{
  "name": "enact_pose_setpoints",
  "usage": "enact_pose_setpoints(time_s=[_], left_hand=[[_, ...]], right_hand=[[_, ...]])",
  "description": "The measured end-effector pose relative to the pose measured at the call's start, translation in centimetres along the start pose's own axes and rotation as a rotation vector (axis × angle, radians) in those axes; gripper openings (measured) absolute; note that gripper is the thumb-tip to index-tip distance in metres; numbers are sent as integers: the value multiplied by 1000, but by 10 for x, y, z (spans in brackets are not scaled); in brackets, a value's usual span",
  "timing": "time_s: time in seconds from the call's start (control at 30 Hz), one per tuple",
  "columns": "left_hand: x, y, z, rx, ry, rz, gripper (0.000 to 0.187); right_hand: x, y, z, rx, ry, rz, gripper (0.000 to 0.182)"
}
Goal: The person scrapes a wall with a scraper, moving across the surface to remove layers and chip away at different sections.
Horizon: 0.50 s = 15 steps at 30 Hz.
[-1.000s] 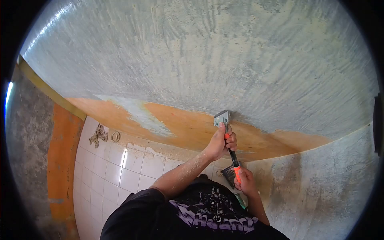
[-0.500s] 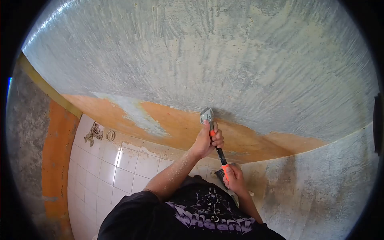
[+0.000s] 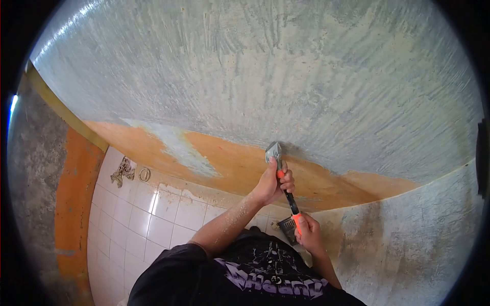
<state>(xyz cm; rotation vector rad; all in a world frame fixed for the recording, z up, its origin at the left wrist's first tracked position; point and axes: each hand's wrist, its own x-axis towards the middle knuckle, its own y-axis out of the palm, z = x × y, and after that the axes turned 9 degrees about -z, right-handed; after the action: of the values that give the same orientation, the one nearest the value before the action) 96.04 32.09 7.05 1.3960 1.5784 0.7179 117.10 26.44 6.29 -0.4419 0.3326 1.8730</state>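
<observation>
A scraper (image 3: 291, 196) with a grey head and a black and orange handle rests its head against the wall (image 3: 245, 86), where grey surface meets an orange band (image 3: 235, 160). My left hand (image 3: 274, 182) is wrapped round the handle just below the head, its thumb on the head's base. Lower down, my right hand (image 3: 309, 233) grips the orange end of the handle. Pale dust speckles my left forearm.
White floor tiles (image 3: 138, 219) lie below the wall, with debris along its foot. A crumpled cloth (image 3: 122, 172) and a ring-shaped object (image 3: 145, 175) are on the floor at the left. A dark slotted object (image 3: 288, 229) is beside my right hand.
Both hands and the scraper have shifted slightly right and down in the view. More of the dark slotted object shows beside my right hand.
</observation>
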Motion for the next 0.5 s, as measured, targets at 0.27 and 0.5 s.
enact_pose_setpoints(time_s=[0.27, 0.5], left_hand=[[-5, -9, -19, -6, 59, 32, 57], [-8, -21, -33, -14, 103, 44, 57]], right_hand=[[-2, 12, 9, -25, -10, -7, 32], [6, 26, 6, -34, -116, -22, 32]])
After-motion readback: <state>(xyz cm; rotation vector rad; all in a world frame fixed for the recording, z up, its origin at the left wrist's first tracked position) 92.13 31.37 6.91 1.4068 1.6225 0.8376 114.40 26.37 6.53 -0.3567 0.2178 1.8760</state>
